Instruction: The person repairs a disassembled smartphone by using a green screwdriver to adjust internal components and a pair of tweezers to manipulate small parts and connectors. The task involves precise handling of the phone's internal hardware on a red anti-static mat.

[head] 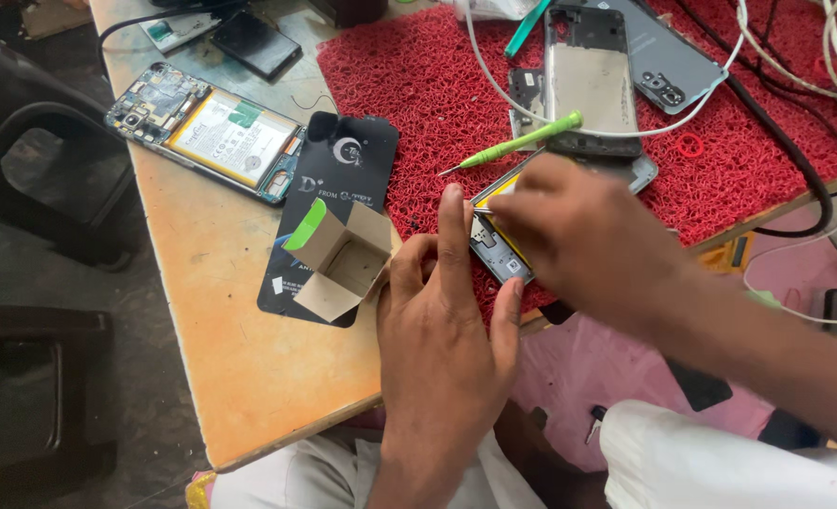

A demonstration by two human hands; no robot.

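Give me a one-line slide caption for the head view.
Both hands, left and right, work on an opened phone frame on a red mat, green screwdriver beside.

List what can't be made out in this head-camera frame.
- Opened phone: mostly covered by the right hand; what its fingertips hold is hidden.
- Left hand: touching the phone edge or not, unclear.
- White cable: ends cut off by the top and right edges.
- Small cardboard box: inside shadowed.

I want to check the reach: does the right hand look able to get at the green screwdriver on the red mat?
Probably yes. The green screwdriver lies uncovered on the red mat just beyond the right hand, with nothing between them.
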